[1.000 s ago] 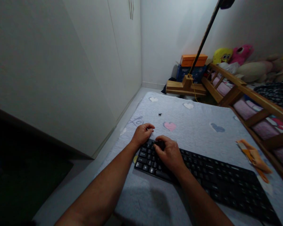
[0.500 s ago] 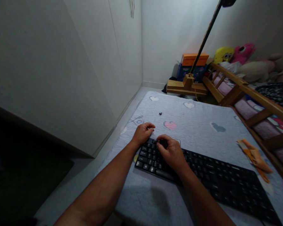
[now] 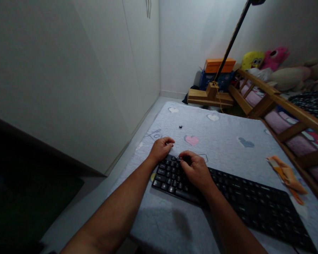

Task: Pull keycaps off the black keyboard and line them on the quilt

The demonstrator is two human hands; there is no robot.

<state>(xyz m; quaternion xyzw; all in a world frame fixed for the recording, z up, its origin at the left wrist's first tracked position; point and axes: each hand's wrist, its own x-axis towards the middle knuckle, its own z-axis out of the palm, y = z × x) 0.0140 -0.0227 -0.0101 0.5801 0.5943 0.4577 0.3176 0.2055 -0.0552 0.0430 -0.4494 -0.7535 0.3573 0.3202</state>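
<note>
A black keyboard lies at a slant on the cloth-covered table. My right hand is closed above its upper left keys, pinching a thin wire keycap puller. One end of the wire loop sticks out behind the fingers; the tip near the keys is mostly hidden. By the keyboard's top left corner rests my left hand, its fingers loosely bent and apart, with nothing visible in them. Beyond both hands, a small black keycap sits on the cloth.
An orange-tan cloth item lies at the table's right side. A wooden bed rail runs along the right. The white wardrobe stands on the left. Behind the table are a wooden stand with a pole and an orange box.
My right hand has shifted slightly right, and more of the wire loop shows behind it. My left hand has stayed nearly in place.
</note>
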